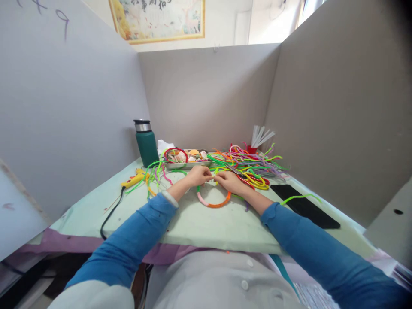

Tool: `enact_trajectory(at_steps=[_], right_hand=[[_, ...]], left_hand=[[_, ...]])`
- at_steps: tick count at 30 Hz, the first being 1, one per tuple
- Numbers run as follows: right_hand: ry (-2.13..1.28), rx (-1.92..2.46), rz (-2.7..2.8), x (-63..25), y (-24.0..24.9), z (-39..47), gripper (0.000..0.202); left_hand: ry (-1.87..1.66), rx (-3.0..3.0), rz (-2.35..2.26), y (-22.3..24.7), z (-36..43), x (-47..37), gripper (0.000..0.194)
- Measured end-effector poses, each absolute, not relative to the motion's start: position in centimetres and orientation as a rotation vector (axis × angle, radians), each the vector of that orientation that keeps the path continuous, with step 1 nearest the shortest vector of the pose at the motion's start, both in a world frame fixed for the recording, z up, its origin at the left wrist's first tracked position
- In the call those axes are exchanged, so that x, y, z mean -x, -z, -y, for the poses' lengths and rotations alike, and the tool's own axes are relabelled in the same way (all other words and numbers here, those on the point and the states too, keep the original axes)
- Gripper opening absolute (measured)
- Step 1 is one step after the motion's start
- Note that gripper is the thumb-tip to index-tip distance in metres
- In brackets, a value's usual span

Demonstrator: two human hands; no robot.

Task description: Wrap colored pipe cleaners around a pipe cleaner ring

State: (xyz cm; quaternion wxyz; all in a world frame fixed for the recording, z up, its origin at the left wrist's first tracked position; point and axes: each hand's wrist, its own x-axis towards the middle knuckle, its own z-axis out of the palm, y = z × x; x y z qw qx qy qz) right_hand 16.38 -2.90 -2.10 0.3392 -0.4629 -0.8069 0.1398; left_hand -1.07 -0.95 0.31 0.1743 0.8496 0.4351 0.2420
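A ring wrapped in coloured pipe cleaners (219,205) rests above the table, its near side orange and pink with green at the left. At the ring's far side, my left hand (198,175) is closed in a pinch. Close beside it, my right hand (229,180) pinches too, its fingertips almost meeting the left ones. A yellow-green pipe cleaner (216,171) pokes up between the fingertips. My fingers cover the ring's far part, so the exact grip there is hidden.
Behind the hands sit a metal tray (189,165) of shells and a heap of pipe cleaners (257,171) with scissors (234,169) on it. A yellow glue gun (135,178) and green bottle (146,146) stand left. Right are a black flat slab (302,206) and red cup (252,149) of glue sticks.
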Motion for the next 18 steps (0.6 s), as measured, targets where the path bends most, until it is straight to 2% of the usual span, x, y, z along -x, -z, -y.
enact_trajectory(at_steps=[18], right_hand=[[-0.348, 1.211, 2.111, -16.32, 2.03, 2.92, 0.03]], left_hand=[[-0.683, -2.421, -1.284, -0.43, 0.98, 1.09, 0.027]])
